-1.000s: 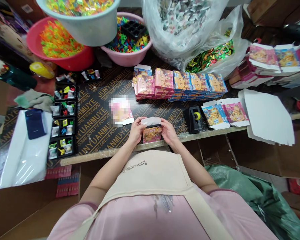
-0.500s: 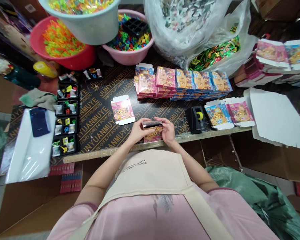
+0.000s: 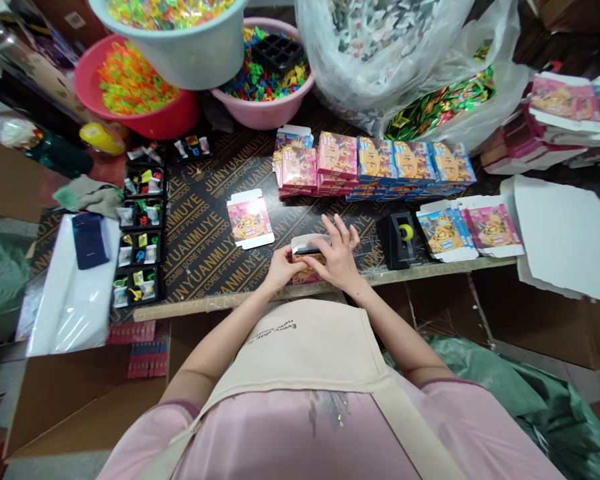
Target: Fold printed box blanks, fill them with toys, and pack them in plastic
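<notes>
A small pink printed carton [image 3: 304,275] stands at the table's front edge with its opening upward and its white top flap raised. My left hand [image 3: 281,269] grips the carton's left side, thumb across the front. Over the right part of the carton is my right hand [image 3: 341,259], its fingers spread and its thumb reaching to the front near the opening. What lies inside the carton is hidden. To the left, a flat pink carton [image 3: 251,219] with white flaps lies on the dark plywood table [image 3: 200,247].
Black trays [image 3: 139,250] of small toys line the left side. Stacked pink and blue boxes [image 3: 375,160] stand behind my hands. A tape dispenser [image 3: 396,241] and flat cartons [image 3: 445,233] lie right. Tubs [image 3: 263,110] and a plastic bag [image 3: 375,87] fill the back.
My right hand has shifted from the carton's right side to over its top, fingers now spread. The white flap shows more. My left hand still holds the left side. The view has shifted slightly.
</notes>
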A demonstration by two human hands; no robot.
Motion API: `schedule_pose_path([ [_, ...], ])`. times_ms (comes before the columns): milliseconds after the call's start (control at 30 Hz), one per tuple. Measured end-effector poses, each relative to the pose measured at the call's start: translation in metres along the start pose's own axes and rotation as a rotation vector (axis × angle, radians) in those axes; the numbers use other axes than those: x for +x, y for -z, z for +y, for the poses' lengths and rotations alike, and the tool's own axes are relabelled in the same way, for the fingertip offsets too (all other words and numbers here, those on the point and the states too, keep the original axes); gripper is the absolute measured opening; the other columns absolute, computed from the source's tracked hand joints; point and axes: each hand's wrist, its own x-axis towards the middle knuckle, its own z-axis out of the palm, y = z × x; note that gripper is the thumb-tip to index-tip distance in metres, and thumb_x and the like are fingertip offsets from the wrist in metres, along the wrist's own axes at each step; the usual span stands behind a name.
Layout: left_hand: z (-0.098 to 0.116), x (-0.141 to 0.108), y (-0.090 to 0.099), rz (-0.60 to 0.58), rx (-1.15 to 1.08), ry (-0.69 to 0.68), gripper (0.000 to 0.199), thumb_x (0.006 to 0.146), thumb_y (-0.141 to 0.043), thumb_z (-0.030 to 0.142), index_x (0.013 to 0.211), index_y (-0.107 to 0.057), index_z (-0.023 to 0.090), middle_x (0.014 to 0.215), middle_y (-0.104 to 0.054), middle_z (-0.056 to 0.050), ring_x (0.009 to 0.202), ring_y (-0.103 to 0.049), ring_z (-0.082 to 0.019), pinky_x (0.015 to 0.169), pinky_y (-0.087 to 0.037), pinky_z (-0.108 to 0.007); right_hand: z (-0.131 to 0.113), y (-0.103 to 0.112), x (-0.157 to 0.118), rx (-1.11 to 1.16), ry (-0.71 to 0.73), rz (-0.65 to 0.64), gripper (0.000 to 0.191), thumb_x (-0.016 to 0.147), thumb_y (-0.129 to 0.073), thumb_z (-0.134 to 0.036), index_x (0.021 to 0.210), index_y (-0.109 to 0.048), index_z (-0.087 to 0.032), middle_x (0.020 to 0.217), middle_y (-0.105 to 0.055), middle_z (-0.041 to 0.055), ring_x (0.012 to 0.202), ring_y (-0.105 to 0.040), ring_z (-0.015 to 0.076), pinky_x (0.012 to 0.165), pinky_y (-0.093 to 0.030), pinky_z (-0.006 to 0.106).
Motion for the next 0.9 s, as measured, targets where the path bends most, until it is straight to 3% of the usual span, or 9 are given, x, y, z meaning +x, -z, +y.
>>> schedule_pose_path([
  [167,-0.001,-0.001,0.000,0.011,0.057,-0.037,0.025,0.053,-0.080,0.024,0.073,-0.071,0.013,0.065,-0.066,0.003,0.060,-0.054,-0.011,0.063,-0.046,-0.024,-0.016,0.010,0.012,0.076,0.158,-0.112,0.023,0.089,-0.064,-0.042,0.098,-0.073,-0.023,0.164,-0.031,0.0081,0.153,-0.016,0.0390,0.119,-0.009,0.063],
  [233,0.001,-0.002,0.000,-0.006,0.057,-0.035,0.025,0.053,-0.082,0.027,0.071,-0.071,0.013,0.063,-0.066,0.003,0.058,-0.053,-0.011,0.061,-0.046,-0.024,-0.013,0.015,0.015,0.138,0.150,-0.104,0.024,0.088,-0.064,-0.043,0.101,-0.074,-0.025,0.164,-0.032,0.0065,0.153,-0.018,0.0383,0.119,-0.010,0.062],
  [333,0.004,-0.002,-0.002,-0.029,0.004,-0.011,0.034,0.052,-0.087,0.034,0.076,-0.074,0.014,0.068,-0.069,0.001,0.064,-0.060,-0.015,0.066,-0.051,-0.027,0.001,0.018,0.012,0.316,-0.069,0.097,0.035,0.091,-0.059,-0.045,0.120,-0.068,-0.028,0.162,-0.036,0.0067,0.151,-0.027,0.0342,0.120,-0.017,0.059],
  [433,0.004,0.001,-0.002,-0.042,-0.025,0.033,0.040,0.050,-0.090,0.038,0.078,-0.074,0.014,0.072,-0.072,-0.001,0.070,-0.065,-0.019,0.070,-0.054,-0.031,0.015,0.010,0.003,0.717,-0.383,0.285,0.040,0.092,-0.054,-0.046,0.125,-0.065,-0.027,0.147,-0.054,0.0085,0.135,-0.050,0.0274,0.113,-0.036,0.048],
  [533,0.002,0.002,-0.004,-0.020,-0.042,0.074,0.042,0.044,-0.092,0.034,0.077,-0.073,0.014,0.070,-0.071,-0.001,0.069,-0.065,-0.019,0.071,-0.053,-0.031,0.013,-0.008,-0.005,1.175,-0.633,0.248,0.036,0.081,-0.064,-0.046,0.108,-0.071,-0.024,0.117,-0.072,0.0065,0.110,-0.065,0.0248,0.099,-0.049,0.040],
  [600,-0.001,0.001,-0.006,0.000,-0.133,0.098,0.044,0.046,-0.091,0.035,0.081,-0.072,0.014,0.075,-0.073,-0.001,0.074,-0.067,-0.019,0.075,-0.053,-0.031,0.006,-0.019,-0.008,1.348,-0.740,0.197,0.029,0.073,-0.068,-0.043,0.094,-0.072,-0.022,0.099,-0.075,0.0037,0.096,-0.067,0.0236,0.090,-0.052,0.036],
  [700,-0.002,-0.002,-0.008,0.093,-0.341,0.139,0.037,0.058,-0.080,0.046,0.079,-0.071,0.017,0.076,-0.073,-0.001,0.078,-0.068,-0.020,0.076,-0.053,-0.031,-0.003,-0.030,-0.006,1.398,-0.801,0.232,0.020,0.070,-0.063,-0.038,0.081,-0.068,-0.022,0.084,-0.073,-0.0001,0.082,-0.066,0.0204,0.079,-0.052,0.031],
  [767,0.001,-0.002,-0.007,0.144,-0.393,0.160,0.028,0.060,-0.075,0.043,0.073,-0.069,0.018,0.073,-0.072,0.000,0.074,-0.067,-0.018,0.073,-0.052,-0.030,-0.003,-0.034,-0.002,1.342,-0.787,0.291,0.019,0.069,-0.058,-0.034,0.081,-0.066,-0.022,0.083,-0.073,-0.0004,0.081,-0.065,0.0200,0.077,-0.051,0.031],
  [900,0.012,0.002,0.000,0.151,-0.242,0.089,0.020,0.055,-0.073,0.026,0.074,-0.074,0.020,0.073,-0.073,0.001,0.071,-0.065,-0.016,0.072,-0.051,-0.029,0.001,-0.040,0.004,1.270,-0.690,0.340,0.016,0.068,-0.050,-0.028,0.076,-0.064,-0.022,0.088,-0.077,0.0037,0.090,-0.068,0.0236,0.088,-0.051,0.037],
])
